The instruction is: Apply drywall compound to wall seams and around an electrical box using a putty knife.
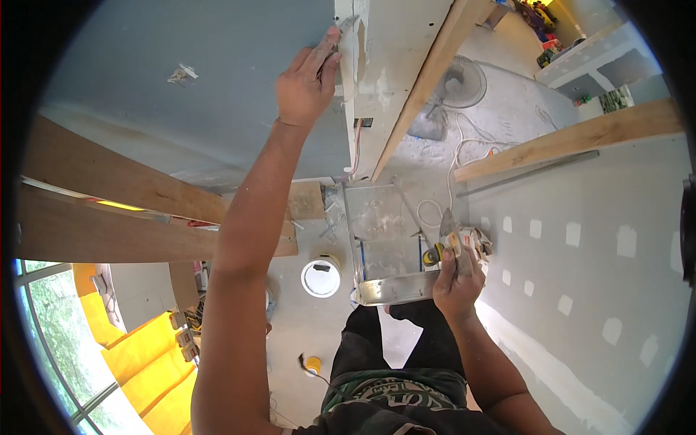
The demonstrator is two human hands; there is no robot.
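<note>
Up at the wall's corner edge, my left hand [308, 85] reaches high with its fingers pressed together. A small grey blade-like shape [349, 23] shows at the fingertips; its handle is hidden. Below that hand, thin wires hang from a dark cutout [364, 122] in the white board [384, 80]. Lower right, my right hand [458, 284] is closed around a putty knife [447, 223], its triangular blade pointing up. A yellow and black round thing [433, 254] sits beside those fingers. Next to the hand lies a long silver metal piece [395, 288]; whether I hold it cannot be told.
Below me stands a metal frame with blue strips [391, 257]. A white bucket [320, 277] is on the floor left of it. Wooden beams [573, 138] cross at right, a fan [462, 81] with cables lies behind, and patched grey board [594, 239] lines the right.
</note>
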